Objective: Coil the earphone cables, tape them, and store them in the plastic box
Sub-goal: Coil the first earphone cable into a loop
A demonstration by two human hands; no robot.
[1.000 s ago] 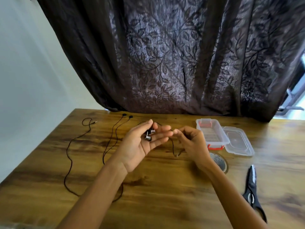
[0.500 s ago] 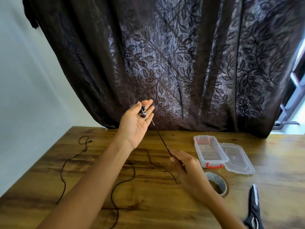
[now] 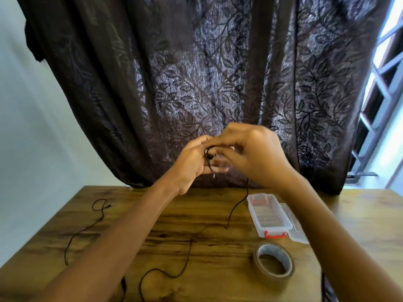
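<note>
Holding earphone cable [image 3: 247, 188] up over table [image 3: 218, 251], in front of curtain [image 3: 196, 83]. Gripping bud end w/ left hand [image 3: 190, 164], thumb pressed to fingers. Pinching strand w/ right hand [image 3: 257, 158], fingers curled. Letting rest hang to tabletop, just left of open plastic box [image 3: 270, 217]. Near box front: tape roll [image 3: 273, 261]. Far left: 2nd cable [image 3: 65, 253], lying loose.

Right of centre: plastic box [image 3: 269, 216], tape roll [image 3: 273, 261] on table [image 3: 359, 219]. Centre and left: loose cable [image 3: 188, 253] trails. Far right corner open.
</note>
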